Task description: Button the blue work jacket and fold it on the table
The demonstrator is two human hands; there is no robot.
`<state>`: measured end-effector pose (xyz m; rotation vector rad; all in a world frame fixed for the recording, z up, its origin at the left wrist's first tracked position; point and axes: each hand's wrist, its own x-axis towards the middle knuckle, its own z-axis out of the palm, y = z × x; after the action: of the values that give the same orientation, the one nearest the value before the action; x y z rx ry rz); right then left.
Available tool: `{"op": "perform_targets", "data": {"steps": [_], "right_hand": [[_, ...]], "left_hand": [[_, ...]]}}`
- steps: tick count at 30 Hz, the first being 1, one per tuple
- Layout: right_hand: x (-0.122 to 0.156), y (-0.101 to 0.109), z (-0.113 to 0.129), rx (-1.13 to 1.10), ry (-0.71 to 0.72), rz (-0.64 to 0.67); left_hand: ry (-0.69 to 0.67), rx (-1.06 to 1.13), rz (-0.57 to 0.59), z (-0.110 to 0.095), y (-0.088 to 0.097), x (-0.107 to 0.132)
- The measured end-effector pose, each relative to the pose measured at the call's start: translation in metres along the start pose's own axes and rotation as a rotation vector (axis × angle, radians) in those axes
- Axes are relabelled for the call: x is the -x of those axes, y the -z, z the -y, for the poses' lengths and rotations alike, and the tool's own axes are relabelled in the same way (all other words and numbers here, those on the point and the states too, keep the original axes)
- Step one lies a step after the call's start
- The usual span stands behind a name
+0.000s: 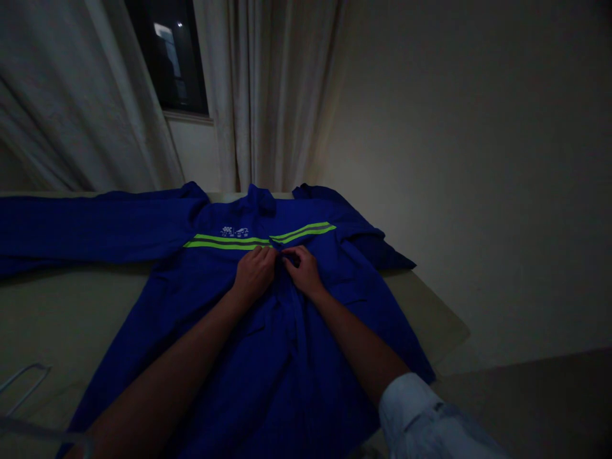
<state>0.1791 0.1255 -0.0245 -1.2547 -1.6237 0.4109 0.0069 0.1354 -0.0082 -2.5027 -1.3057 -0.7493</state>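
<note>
A blue work jacket [205, 293] with a yellow-green striped band across the chest lies spread out, collar away from me. White printed marks show on its left chest. My left hand [257, 273] is closed on the front edge of the jacket just below the band. Close beside it, my right hand [302, 270] pinches the jacket's front placket between thumb and forefinger. Whether a button or snap sits between the fingers is too dark to make out. One sleeve stretches to the left; the other is folded at the right.
Under the jacket is a pale table [109, 299], its right corner near the wall [478, 159]. A white wire hanger [29, 389] is at the lower left. Light curtains [277, 89] hang behind, beside a dark window [169, 57].
</note>
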Motion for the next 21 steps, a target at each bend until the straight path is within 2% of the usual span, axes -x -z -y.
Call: {"op": "perform_targets", "data": {"steps": [5, 10, 15, 21], "right_hand": [[0.0006, 0.0002, 0.0015, -0.018, 0.017, -0.01], [0.0002, 0.0007, -0.0002, -0.003, 0.045, 0.008], [-0.0004, 0.0004, -0.0031, 0.006, 0.014, 0.028], [0.0, 0.0001, 0.0004, 0.014, 0.002, 0.027]], "left_hand": [[0.002, -0.025, -0.029, 0.0013, -0.0021, -0.0008], [-0.099, -0.04, -0.045, 0.0063, -0.0019, -0.0012], [-0.155, -0.046, 0.02, 0.0084, -0.0001, 0.0003], [-0.081, -0.073, 0.055, 0.0044, 0.0037, -0.0016]]}}
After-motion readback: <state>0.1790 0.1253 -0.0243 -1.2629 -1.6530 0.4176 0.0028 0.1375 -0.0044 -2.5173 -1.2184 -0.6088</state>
